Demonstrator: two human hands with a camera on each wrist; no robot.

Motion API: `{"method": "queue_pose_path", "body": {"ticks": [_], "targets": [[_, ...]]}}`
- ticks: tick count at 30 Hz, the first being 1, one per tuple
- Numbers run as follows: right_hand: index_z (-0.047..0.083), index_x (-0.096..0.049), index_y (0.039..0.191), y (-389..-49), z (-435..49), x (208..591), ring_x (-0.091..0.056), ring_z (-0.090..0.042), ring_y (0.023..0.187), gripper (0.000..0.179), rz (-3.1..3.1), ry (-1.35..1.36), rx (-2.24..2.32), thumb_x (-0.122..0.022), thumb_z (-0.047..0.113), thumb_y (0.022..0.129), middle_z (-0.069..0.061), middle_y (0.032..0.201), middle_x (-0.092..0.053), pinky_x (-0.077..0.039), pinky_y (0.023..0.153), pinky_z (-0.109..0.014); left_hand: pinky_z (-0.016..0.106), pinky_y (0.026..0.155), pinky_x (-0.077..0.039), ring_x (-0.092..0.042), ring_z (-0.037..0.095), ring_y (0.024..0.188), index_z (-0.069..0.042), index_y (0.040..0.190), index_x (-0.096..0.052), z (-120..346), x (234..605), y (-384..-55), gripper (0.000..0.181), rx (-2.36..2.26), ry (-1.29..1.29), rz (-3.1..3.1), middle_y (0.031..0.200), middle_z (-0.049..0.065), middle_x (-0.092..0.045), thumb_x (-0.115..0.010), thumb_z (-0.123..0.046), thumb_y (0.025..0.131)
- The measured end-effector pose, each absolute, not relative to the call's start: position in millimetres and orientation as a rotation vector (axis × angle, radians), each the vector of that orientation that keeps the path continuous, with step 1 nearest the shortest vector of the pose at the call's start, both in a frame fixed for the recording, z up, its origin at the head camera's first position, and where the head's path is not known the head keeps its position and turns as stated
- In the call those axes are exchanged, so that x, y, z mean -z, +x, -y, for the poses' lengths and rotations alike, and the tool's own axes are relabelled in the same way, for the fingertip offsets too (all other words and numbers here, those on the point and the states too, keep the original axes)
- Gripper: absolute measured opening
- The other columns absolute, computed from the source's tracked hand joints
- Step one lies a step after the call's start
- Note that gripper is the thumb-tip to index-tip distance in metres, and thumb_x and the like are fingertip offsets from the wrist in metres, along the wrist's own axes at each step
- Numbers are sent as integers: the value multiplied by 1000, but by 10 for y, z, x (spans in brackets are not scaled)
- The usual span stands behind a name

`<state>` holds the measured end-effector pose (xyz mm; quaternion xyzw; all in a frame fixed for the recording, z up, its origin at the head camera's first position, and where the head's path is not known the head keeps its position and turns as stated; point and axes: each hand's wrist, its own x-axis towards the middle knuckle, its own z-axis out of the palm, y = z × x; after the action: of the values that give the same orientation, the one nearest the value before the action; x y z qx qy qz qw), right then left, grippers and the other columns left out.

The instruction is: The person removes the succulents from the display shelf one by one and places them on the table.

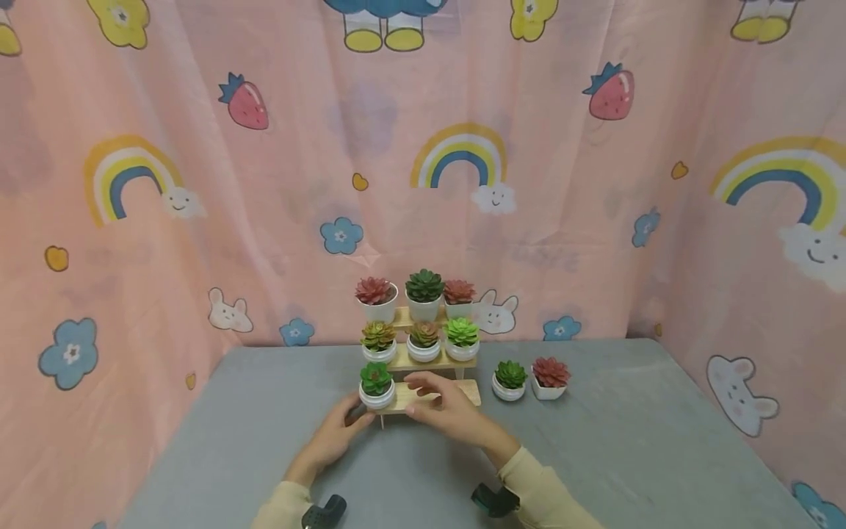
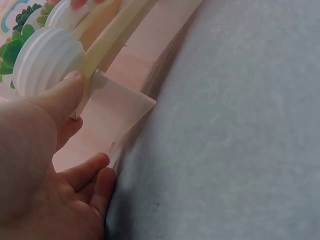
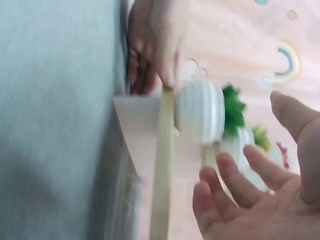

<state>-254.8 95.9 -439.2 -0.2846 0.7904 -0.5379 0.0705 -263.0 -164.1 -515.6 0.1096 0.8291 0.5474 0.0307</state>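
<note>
A three-tier wooden plant stand (image 1: 468, 391) holds potted artificial succulents. On the left end of its lowest tier sits a green succulent (image 1: 376, 378) in a ribbed white pot (image 2: 47, 62). My left hand (image 1: 333, 435) grips that end of the tier, its thumb against the board's edge beside the pot. Over the same tier, to the right of the pot, my right hand (image 1: 457, 413) hovers with parted, loosely bent fingers and nothing in them. In the right wrist view its fingers (image 3: 235, 180) overlap the pots behind.
Three succulents line the middle tier (image 1: 403, 358) and three more the top tier (image 1: 402, 317). On the grey table (image 1: 595, 441), right of the stand, are a green succulent (image 1: 510, 380) and a red one (image 1: 550, 378). A patterned pink curtain (image 1: 291, 184) hangs behind.
</note>
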Motion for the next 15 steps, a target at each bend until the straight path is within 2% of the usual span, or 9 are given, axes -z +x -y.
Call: {"method": "queue_pose_path", "body": {"ticks": [6, 15], "targets": [[4, -55, 138, -2592, -650, 4487, -56, -40, 129, 51, -2519, -746, 1635, -73, 21, 93, -21, 137, -61, -45, 109, -61, 61, 120, -34, -33, 44, 150, -8, 152, -44, 1620, 5172, -2617, 60, -1702, 333, -2548, 159, 19, -42, -65, -27, 99], [6, -56, 138, -2676, -392, 4591, -61, -29, 125, 61, -2583, -623, 1662, -80, 32, 88, -14, 134, -64, -50, 107, -52, 61, 119, -35, -35, 44, 149, -8, 151, -46, 1629, 5161, -2595, 59, -1678, 323, -2579, 158, 19, -43, -65, -29, 100]]}}
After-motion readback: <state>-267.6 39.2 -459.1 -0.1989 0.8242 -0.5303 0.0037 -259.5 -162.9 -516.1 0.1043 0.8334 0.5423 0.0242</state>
